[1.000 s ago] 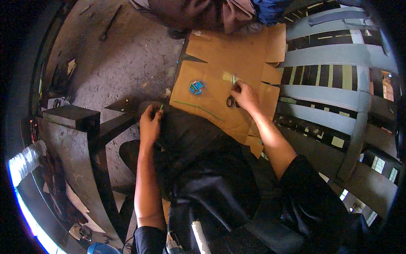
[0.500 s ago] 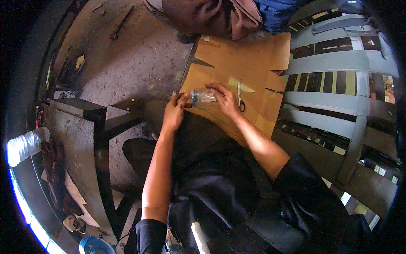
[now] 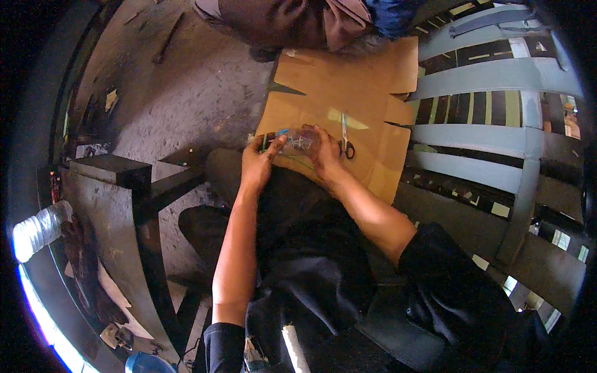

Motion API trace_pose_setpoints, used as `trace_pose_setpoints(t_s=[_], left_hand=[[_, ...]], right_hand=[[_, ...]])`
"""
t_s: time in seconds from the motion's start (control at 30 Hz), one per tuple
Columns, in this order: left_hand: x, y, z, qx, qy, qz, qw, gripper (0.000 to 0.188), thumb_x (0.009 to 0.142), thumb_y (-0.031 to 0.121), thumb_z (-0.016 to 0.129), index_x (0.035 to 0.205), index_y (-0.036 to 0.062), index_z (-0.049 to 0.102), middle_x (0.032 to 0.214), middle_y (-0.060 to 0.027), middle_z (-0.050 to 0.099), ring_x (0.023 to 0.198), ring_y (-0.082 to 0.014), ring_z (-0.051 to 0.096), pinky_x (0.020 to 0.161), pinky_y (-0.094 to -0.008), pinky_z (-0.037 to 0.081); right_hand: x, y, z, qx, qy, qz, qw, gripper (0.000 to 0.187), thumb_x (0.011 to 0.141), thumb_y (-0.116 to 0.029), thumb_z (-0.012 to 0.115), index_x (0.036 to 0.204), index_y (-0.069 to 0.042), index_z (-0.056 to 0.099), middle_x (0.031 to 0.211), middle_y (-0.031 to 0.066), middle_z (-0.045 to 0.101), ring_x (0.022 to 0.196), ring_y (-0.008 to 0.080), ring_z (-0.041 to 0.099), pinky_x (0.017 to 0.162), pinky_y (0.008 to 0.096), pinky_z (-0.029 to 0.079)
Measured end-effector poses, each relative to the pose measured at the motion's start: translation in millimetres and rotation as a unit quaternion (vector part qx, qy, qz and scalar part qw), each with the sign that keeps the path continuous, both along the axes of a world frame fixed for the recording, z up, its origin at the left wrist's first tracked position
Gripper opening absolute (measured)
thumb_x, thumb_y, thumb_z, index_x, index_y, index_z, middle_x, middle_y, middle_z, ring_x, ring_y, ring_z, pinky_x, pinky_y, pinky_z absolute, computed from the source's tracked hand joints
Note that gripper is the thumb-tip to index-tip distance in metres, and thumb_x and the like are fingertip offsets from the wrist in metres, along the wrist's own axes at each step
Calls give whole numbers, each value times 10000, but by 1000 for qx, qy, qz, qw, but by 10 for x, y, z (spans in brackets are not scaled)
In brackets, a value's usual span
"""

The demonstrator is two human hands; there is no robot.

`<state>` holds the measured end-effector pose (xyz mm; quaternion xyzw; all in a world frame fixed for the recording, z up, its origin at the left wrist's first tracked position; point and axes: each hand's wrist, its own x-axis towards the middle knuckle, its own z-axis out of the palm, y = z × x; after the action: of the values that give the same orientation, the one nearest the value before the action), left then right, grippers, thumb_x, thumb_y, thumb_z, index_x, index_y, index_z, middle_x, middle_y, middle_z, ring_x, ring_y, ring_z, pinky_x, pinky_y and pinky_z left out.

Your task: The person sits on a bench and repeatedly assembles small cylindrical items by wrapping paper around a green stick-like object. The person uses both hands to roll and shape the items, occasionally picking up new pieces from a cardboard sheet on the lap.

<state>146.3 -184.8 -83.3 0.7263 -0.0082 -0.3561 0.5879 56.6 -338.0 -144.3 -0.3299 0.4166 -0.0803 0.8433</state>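
Both hands, left hand [image 3: 260, 163] and right hand [image 3: 323, 152], clamp a clear container [image 3: 298, 142]; opening it likely needs a twist, scissors [image 3: 345, 138] lying just right.

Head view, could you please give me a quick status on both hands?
Left hand and right hand both grip a small clear container. Held above the cardboard sheet. Scissors lie beside the right hand.

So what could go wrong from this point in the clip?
The small clear container is pinched between the left hand and right hand above the cardboard sheet; it might slip and spill. The scissors lie right beside the right hand, so a knuckle could catch them.
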Motion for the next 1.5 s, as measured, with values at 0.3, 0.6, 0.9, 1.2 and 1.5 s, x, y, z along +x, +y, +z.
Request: trace_pose_setpoints(t_s=[0.3,0.6,0.9,1.2,1.5], left_hand=[[45,-23,-15,29,-33,-8,999,571,787,381,830,1148,-34,678,1031,-148,709,972,-227,659,895,-335,498],[87,47,-201,18,4,11,1000,561,819,357,787,1201,-35,664,1112,-184,698,1036,-240,654,945,-328,475],[310,-2,-485,4,14,-48,999,398,903,181,618,1252,-6,650,1116,-174,708,1068,-248,652,967,-332,461],[216,-189,-230,16,-76,-91,993,445,875,208,724,1269,19,639,1094,-183,712,1039,-262,675,932,-360,505],[283,-189,-27,29,-62,-147,987,653,792,316,822,1300,-29,599,1173,-206,687,1099,-255,655,953,-340,492]], right_hand=[[-1,-14,-28,80,-33,42,995,455,1028,-388,430,1235,-22,605,1200,138,652,1089,285,632,980,452,501],[-35,25,-69,73,-10,27,997,439,1023,-349,474,1269,4,563,1233,140,613,1135,299,606,1045,464,478],[-110,-333,115,-44,2,150,988,404,1006,-273,534,1265,37,557,1221,160,611,1067,292,656,898,414,589],[-147,-483,-208,-7,30,172,985,385,987,-253,534,1270,6,564,1252,153,626,1083,290,654,897,418,574],[-165,-387,-349,63,-30,119,990,349,967,-257,561,1208,-8,603,1172,129,662,1030,294,660,843,444,589]])
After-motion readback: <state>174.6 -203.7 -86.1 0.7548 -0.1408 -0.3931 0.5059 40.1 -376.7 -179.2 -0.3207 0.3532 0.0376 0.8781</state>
